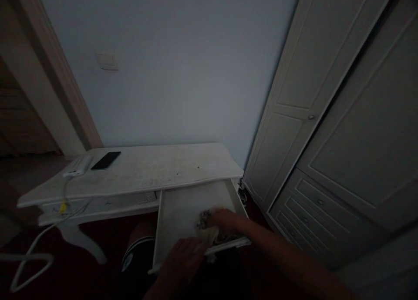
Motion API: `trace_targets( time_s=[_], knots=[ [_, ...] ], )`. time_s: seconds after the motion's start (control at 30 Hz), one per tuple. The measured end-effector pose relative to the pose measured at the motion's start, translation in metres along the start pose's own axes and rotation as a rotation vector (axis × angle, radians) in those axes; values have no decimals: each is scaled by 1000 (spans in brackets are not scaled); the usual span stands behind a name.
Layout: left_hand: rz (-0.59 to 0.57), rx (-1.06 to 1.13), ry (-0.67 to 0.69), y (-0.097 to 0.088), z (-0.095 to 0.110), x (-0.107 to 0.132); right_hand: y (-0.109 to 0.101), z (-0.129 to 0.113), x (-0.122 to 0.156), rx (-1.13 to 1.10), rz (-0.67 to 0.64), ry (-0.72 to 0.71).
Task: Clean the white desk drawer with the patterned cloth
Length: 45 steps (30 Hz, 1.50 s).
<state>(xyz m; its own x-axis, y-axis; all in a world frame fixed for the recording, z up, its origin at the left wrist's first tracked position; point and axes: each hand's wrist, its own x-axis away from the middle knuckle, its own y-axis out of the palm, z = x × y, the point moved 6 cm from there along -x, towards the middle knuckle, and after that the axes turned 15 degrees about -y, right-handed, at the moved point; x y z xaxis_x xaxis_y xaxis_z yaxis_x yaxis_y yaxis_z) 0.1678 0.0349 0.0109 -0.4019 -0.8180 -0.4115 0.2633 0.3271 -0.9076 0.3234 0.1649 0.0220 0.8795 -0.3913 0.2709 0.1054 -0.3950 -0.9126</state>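
Note:
A pale cloth with a dark pattern [208,234] is bunched inside the pulled-out white drawer [178,208]. My right hand [224,220] is closed on this cloth, pressing it near the drawer's front right part. At the drawer's front edge, my left hand [187,254] has its fingers curled over the rim, left of the cloth. Dim light and blur hide the finger details of both hands. Beneath the front panel a small pale knob [211,258] shows.
The white table [156,160] carries a dark phone [106,160] and a white power strip [78,166]. Its white cable [35,243] loops down at the left. White wardrobes [294,95] stand to the right. My knee [140,234] is under the table.

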Motion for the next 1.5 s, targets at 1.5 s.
trace_targets(
  time_s=[1.5],
  knots=[
    [280,-54,152,4,-2,11,18,-70,-164,-539,-113,-270]
  ],
)
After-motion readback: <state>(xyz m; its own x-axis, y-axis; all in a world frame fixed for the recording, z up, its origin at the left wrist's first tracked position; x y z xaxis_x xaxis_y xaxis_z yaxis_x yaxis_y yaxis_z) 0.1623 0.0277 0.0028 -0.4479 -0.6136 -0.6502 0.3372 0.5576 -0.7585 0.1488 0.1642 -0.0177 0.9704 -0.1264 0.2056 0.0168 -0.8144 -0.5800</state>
